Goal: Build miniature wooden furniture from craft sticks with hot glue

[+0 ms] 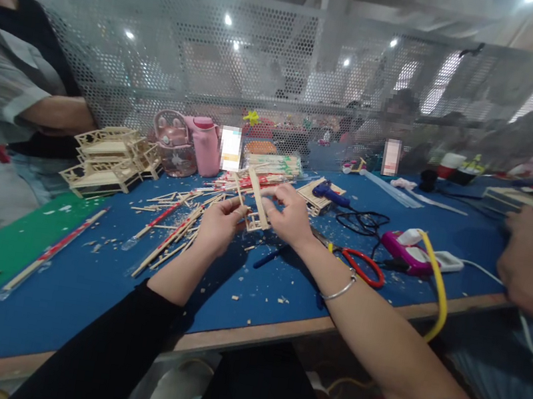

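Over the blue table, my left hand pinches the left side of a small frame of wooden sticks. My right hand has its fingers closed at the right side of the same piece, by a flat pale strip that slants up from it. Where the fingertips meet the wood is partly hidden. Loose wooden sticks lie to the left of my hands. Just beyond my right hand are a blue glue gun and a small stick-built panel. Red-handled scissors lie beside my right wrist.
A tiered stick-built model stands at the left near a pink bottle. A purple power strip with a yellow cable sits to the right. Another person's hand rests at the far right; a person stands at left.
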Available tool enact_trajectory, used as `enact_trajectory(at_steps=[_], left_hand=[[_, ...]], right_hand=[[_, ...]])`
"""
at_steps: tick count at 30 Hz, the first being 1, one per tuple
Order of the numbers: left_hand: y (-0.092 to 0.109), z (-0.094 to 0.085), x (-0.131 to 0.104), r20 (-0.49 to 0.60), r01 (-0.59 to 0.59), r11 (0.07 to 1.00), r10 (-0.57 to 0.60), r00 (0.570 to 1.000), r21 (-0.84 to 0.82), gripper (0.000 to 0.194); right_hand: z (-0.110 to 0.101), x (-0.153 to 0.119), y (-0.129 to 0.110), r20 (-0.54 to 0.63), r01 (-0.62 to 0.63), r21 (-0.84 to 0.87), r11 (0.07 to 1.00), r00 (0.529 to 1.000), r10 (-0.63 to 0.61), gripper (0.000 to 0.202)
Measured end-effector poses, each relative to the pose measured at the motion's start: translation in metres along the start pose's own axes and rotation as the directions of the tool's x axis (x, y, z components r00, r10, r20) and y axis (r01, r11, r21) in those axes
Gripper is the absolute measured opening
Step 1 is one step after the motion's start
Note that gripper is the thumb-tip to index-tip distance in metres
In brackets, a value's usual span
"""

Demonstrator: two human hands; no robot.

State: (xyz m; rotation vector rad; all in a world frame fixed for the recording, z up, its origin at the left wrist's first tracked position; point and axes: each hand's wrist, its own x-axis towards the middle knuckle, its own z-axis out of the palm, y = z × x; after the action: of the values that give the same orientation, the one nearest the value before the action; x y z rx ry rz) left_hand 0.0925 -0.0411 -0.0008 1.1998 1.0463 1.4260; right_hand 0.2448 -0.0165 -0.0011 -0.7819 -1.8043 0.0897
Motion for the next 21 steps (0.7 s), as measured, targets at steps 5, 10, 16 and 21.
enact_trajectory(at_steps=[5, 10, 16, 21], left_hand=[[-0.003, -0.002, 0.002, -0.004, -0.002, 1.000, 0.002, 1.000, -0.017, 0.034], [-0.003, 0.000, 0.001, 0.024, 0.001, 1.000, -0.001, 1.000, -0.008, 0.041], [-0.001, 0.002, -0.001, 0.043, -0.001, 1.000, 0.002, 0.999, -0.019, 0.037], [0.000, 0.007, -0.003, 0.012, 0.020, 1.000, -0.019, 1.000, -0.013, 0.033]], right_hand=[[-0.002, 0.000, -0.002, -0.022, -0.007, -0.022, 1.000, 1.000, 0.007, 0.016], [0.006, -0.002, 0.001, 0.095, 0.046, -0.143, 0.989, 0.995, -0.033, 0.016], [0.011, -0.002, 0.004, 0.151, 0.031, -0.154, 0.988, 0.989, -0.008, 0.014], [0.012, 0.000, 0.001, 0.177, -0.011, -0.091, 0.996, 0.984, 0.027, 0.012]])
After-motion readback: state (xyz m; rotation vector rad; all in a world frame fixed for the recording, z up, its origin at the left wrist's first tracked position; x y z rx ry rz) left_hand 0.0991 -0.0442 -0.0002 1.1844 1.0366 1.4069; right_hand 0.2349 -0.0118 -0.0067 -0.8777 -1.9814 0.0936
